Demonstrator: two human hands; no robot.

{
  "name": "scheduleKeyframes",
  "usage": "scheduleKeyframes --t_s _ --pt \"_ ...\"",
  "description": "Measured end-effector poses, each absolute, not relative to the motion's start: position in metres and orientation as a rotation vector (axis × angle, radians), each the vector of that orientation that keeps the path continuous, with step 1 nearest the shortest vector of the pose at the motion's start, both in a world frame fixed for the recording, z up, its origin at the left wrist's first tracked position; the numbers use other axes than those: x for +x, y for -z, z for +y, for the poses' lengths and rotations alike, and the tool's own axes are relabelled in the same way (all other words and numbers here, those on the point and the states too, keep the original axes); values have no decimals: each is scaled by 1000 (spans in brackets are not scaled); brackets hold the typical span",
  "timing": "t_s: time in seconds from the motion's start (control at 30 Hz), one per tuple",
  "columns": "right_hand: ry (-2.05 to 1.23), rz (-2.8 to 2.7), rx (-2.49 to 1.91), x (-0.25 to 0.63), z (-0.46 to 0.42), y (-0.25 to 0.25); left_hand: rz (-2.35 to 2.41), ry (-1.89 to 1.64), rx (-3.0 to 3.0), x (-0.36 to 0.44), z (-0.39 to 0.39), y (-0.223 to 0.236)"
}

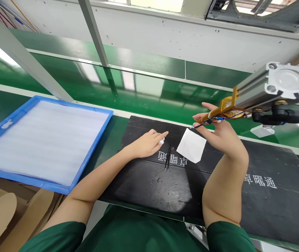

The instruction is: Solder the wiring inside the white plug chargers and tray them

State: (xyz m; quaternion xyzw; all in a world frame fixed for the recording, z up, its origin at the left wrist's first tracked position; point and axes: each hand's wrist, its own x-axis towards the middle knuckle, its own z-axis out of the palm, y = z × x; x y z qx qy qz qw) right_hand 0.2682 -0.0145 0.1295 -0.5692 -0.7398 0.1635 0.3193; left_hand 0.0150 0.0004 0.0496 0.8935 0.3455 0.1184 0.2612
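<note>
My left hand rests on the black mat with its fingers closed around a small white part, mostly covered by the fingers. My right hand is raised with fingers spread, behind the slim gold-coloured front end of a pneumatic device; whether it touches the device is hard to see. A thin dark tip with wires points down-left from there. Below it lies a white sheet of paper. Black tweezers lie on the mat between my hands.
A blue-rimmed tray with a white liner stands at left, above cardboard. The device's silver cylinder juts in from the right, with a white block beneath it. The black mat covers the green bench; grey posts rise behind.
</note>
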Motion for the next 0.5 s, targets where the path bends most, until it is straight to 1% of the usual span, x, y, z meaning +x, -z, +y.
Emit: scheduleKeyframes --t_s 0.2,0.3,0.4,0.5 --pt "-420 -1954 -1475 271 -14 -129 1150 -358 2318 24 -2 -40" --pt "-416 -1956 -1475 272 -14 -128 1236 -452 2213 29 -1 -32" --pt "-411 -1966 -1469 272 -13 -128 1224 -556 2130 31 -1 -27" --pt "-429 -1962 -1479 271 -13 -128 1184 -510 2131 31 -2 -26"
